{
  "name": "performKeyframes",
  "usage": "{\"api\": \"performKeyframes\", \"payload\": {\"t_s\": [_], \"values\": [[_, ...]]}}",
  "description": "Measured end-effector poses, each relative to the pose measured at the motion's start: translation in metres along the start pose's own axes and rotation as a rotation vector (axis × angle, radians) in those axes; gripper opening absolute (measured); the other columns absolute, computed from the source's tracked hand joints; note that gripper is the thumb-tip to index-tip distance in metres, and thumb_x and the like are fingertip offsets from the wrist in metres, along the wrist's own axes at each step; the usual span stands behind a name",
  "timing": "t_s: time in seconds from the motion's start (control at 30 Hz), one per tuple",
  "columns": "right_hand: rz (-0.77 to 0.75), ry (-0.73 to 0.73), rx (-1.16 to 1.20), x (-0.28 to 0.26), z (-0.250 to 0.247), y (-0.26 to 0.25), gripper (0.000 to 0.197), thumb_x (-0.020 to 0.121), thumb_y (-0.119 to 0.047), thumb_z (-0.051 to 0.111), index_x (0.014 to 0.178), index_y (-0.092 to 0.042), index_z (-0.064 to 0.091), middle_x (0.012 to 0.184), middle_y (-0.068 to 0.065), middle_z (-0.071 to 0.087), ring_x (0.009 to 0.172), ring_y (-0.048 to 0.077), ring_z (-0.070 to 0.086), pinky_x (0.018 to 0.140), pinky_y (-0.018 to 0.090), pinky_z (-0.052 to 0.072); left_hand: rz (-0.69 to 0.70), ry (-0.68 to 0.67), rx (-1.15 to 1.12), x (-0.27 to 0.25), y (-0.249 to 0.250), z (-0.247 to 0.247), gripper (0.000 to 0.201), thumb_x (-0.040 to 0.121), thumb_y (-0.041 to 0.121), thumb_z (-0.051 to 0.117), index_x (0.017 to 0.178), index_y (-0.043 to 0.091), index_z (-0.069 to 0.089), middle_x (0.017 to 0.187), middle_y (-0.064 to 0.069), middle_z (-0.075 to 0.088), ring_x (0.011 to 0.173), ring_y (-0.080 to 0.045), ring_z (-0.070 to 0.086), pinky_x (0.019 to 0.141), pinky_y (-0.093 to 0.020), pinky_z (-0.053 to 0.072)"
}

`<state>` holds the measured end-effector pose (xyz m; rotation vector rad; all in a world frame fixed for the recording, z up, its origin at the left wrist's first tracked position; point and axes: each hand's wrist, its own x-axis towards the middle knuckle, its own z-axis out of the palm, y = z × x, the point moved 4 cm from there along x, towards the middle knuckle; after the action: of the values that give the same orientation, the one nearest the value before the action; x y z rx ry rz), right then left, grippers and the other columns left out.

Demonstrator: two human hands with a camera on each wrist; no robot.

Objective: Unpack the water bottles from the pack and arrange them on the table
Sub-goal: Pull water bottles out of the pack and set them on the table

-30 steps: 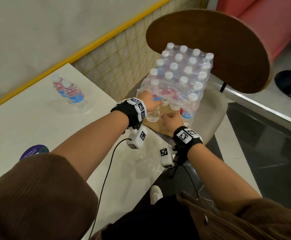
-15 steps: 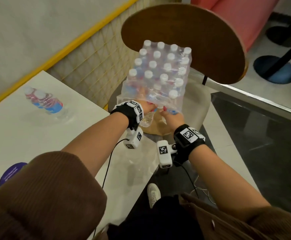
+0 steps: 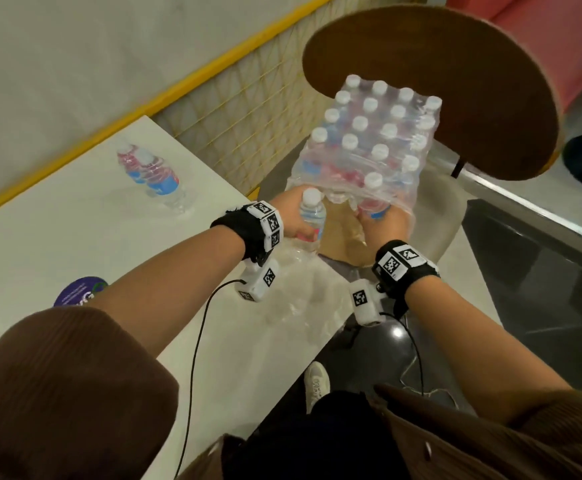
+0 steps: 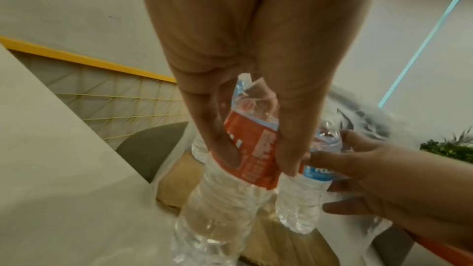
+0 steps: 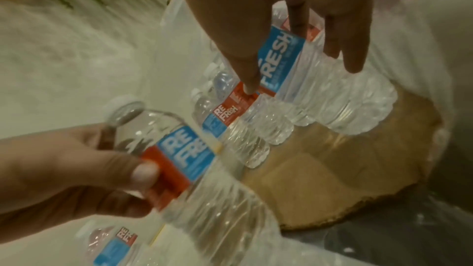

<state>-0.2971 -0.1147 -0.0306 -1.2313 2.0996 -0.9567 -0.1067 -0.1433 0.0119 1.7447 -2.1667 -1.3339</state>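
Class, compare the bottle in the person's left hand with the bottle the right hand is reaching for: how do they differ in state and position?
The left hand grips its bottle clear of the wrap; the right hand's bottle still sits in the pack. The first is held in the air; the second stands on the pack's cardboard base. Both share red-and-blue labels.

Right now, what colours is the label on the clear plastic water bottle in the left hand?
Red and blue label with white lettering; clearest in the right wrist view.

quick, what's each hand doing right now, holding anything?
Left hand: grips a bottle pulled clear of the pack.
Right hand: fingers curled round a bottle still in the pack.
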Motion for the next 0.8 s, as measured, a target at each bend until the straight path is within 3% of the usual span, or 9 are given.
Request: {"api": "performKeyframes", "payload": {"t_s": [0.07, 0.13, 0.23, 0.3, 0.4, 0.47, 0.6, 0.67, 0.8], "values": [[-0.010, -0.117, -0.012, -0.011, 0.005, -0.004, 0.034, 0.083, -0.031, 0.069, 0.109, -0.010, 0.063, 0.105, 0.009, 0.066, 0.093, 0.020, 0.061, 0.077, 0.023, 0.046, 0.047, 0.005, -0.015, -0.024, -0.005, -0.012, 0.049, 0.060, 0.015, 0.080, 0.094, 0.021, 0.046, 0.085, -0.001, 0.057, 0.077, -0.017, 0.054, 0.069, -0.031, 0.053], [-0.092, -0.253, 0.112, -0.034, 0.009, -0.016, 0.048, 0.079, -0.025, 0.075, 0.120, -0.016, 0.053, 0.110, 0.002, 0.061, 0.097, 0.019, 0.061, 0.083, 0.030, 0.052, 0.047, -0.003, -0.005, -0.045, -0.021, -0.026, 0.047, 0.061, 0.010, 0.080, 0.092, 0.016, 0.045, 0.079, 0.001, 0.053, 0.073, -0.017, 0.050, 0.055, -0.018, 0.048], [-0.189, -0.623, 0.270, -0.085, 0.033, -0.038, 0.064, 0.076, -0.009, 0.077, 0.128, -0.023, 0.043, 0.112, -0.006, 0.055, 0.096, 0.011, 0.057, 0.076, 0.015, 0.050, -0.019, -0.076, 0.043, -0.082, -0.048, -0.044, 0.043, 0.062, 0.005, 0.080, 0.092, 0.008, 0.048, 0.080, -0.009, 0.050, 0.072, -0.016, 0.046, 0.046, -0.010, 0.042], [-0.298, -0.811, 0.164, -0.114, 0.055, -0.050, 0.071, 0.072, -0.013, 0.080, 0.132, -0.022, 0.043, 0.121, -0.005, 0.053, 0.104, 0.015, 0.055, 0.084, 0.021, 0.047, -0.092, -0.086, 0.121, -0.104, -0.070, -0.051, 0.041, 0.066, 0.003, 0.081, 0.094, 0.005, 0.051, 0.084, -0.010, 0.049, 0.072, -0.017, 0.047, 0.044, -0.012, 0.042], [-0.442, -1.035, 0.078, -0.159, 0.086, -0.070, 0.070, 0.070, -0.019, 0.082, 0.130, -0.027, 0.047, 0.125, -0.012, 0.052, 0.111, 0.010, 0.052, 0.094, 0.026, 0.045, -0.237, -0.056, 0.157, -0.133, -0.106, -0.054, 0.052, 0.063, 0.011, 0.084, 0.098, 0.015, 0.045, 0.088, -0.003, 0.051, 0.064, -0.014, 0.049, 0.048, -0.023, 0.046], [-0.501, -1.183, 0.004, -0.190, 0.108, -0.079, 0.069, 0.071, -0.022, 0.081, 0.130, -0.034, 0.046, 0.129, -0.013, 0.052, 0.116, 0.011, 0.050, 0.099, 0.026, 0.042, -0.280, -0.053, 0.152, -0.147, -0.126, -0.055, 0.055, 0.063, 0.016, 0.085, 0.099, 0.020, 0.043, 0.092, -0.002, 0.051, 0.065, -0.014, 0.049, 0.048, -0.023, 0.045], [-0.603, -1.403, -0.151, -0.242, 0.142, -0.088, 0.071, 0.074, -0.024, 0.079, 0.134, -0.034, 0.044, 0.139, -0.009, 0.048, 0.124, 0.014, 0.046, 0.105, 0.028, 0.038, -0.406, -0.116, 0.010, -0.173, -0.148, -0.060, 0.057, 0.075, 0.021, 0.078, 0.123, 0.030, 0.049, 0.116, 0.002, 0.047, 0.100, -0.020, 0.055, 0.062, -0.026, 0.055], [-0.619, -1.485, -0.180, -0.265, 0.153, -0.095, 0.072, 0.074, -0.019, 0.078, 0.137, -0.030, 0.043, 0.140, -0.008, 0.047, 0.126, 0.015, 0.045, 0.107, 0.030, 0.037, -0.456, -0.159, -0.023, -0.185, -0.156, -0.063, 0.051, 0.083, 0.015, 0.070, 0.128, 0.030, 0.053, 0.129, -0.001, 0.045, 0.113, -0.022, 0.053, 0.073, -0.030, 0.057], [-0.703, -1.581, -0.204, -0.305, 0.170, -0.113, 0.073, 0.074, -0.011, 0.077, 0.137, -0.024, 0.044, 0.137, -0.002, 0.052, 0.124, 0.020, 0.048, 0.108, 0.035, 0.038, -0.472, -0.248, 0.152, -0.203, -0.166, -0.068, 0.051, 0.082, -0.003, 0.065, 0.126, 0.024, 0.059, 0.135, -0.005, 0.043, 0.109, -0.024, 0.052, 0.082, -0.035, 0.056]]}}
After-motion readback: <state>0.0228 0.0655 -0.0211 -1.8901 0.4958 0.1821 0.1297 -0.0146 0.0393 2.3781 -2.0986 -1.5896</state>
